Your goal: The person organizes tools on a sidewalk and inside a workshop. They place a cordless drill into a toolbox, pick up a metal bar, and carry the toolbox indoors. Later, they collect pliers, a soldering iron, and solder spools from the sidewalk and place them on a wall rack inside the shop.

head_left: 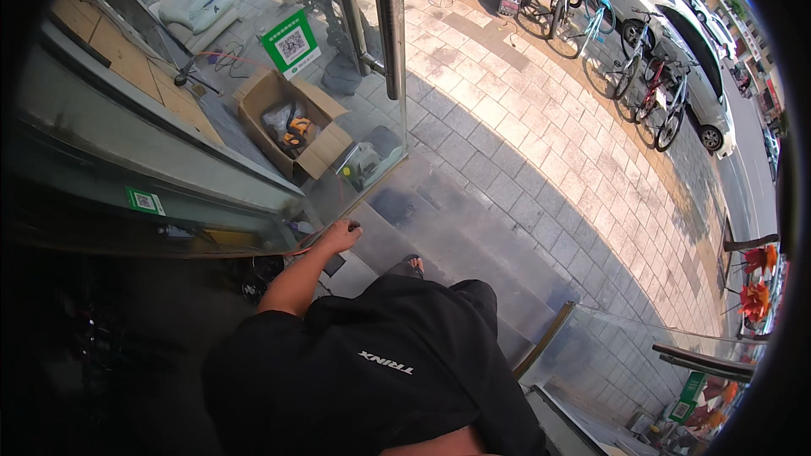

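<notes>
**Spotted just beside a glass door [384,114]: one outstretched left hand [340,237]**

Starting far left, got a flat green-and-white code sticker [145,201] on the door frame. Next, see an open cardboard box [274,150], flaps splayed, packed with crinkly clear plastic and an orange-and-black tool [297,128].

Then comes the good bit: a bare left forearm, slanting up and right out of a black sleeve [270,333], palm down, fingers bent. Shows a small dark bit [355,225] right at the fingertips. Can't tell about any actual grip on it, too tiny.

Just up and right, find the door: clear, flat, long axis running from the top edge down to a corner over the smooth grey steps [460,241]. Has a straight dark bar handle [392,42] running the same way, lower end aimed at the steps.

Below, see a sandalled foot [414,264] near the steps' left end. Can't tell anything about the right hand's grip, out of frame.

Further right: rectangular pavers [541,118], parked bikes [652,95], white car [694,55].
</notes>
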A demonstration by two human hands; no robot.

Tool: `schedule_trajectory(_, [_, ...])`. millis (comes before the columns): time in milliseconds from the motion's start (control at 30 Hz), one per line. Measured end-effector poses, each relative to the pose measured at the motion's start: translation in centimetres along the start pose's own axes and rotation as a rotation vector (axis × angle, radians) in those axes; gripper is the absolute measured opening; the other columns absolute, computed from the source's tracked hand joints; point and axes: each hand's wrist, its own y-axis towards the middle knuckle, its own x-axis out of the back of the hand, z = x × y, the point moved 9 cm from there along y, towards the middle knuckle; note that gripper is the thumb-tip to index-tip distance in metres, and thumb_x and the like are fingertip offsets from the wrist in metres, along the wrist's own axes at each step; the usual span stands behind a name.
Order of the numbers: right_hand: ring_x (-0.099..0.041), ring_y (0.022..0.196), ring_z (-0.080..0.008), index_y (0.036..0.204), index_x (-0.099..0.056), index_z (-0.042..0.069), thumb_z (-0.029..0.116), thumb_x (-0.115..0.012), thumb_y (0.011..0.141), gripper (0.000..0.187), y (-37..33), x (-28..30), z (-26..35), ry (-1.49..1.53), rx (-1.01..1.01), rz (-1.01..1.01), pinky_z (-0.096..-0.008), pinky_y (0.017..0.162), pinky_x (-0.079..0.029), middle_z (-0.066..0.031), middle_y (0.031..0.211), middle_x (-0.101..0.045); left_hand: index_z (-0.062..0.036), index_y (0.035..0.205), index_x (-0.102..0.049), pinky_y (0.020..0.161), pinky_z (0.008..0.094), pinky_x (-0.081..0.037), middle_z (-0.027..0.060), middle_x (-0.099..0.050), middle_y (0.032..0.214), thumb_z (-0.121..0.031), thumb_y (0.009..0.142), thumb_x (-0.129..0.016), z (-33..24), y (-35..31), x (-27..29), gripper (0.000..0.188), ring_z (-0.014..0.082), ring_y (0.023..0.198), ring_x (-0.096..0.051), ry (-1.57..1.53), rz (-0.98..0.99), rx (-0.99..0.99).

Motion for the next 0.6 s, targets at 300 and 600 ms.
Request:
schedule_trajectory(300, [-0.069,0.06,-0.0253,0.112,-0.068,0.0,0.015,-0.058,0.087,0.032,12.7,13.8,16.8,0.247,-0.275,-0.009,-0.0375,0.049,-0.053,-0.0108,0.08,-0.068,0.0003,0.121,-0.069,0.091,0.0399,-0.053,0.0182,-0.073,0.11,-0.035,0.092,-0.066,-0.9,7.6,-2.8,0.045,0.0291,0.101,-0.07,-0.169,-0.061,0.139])
schedule_trajectory(600, [-0.067,0.058,-0.0216,0.113,-0.067,0.001,0.019,-0.056,0.091,0.031,29.4,26.6,32.1,0.331,0.013,-0.155,-0.0341,0.048,-0.05,-0.0087,0.081,-0.066,0.0033,0.105,-0.074,0.077,0.0486,-0.051,0.0249,-0.072,0.098,-0.043,0.088,-0.07,16.0,2.8,-16.9,0.049,0.0381,0.088,-0.068,0.276,0.362,0.642])
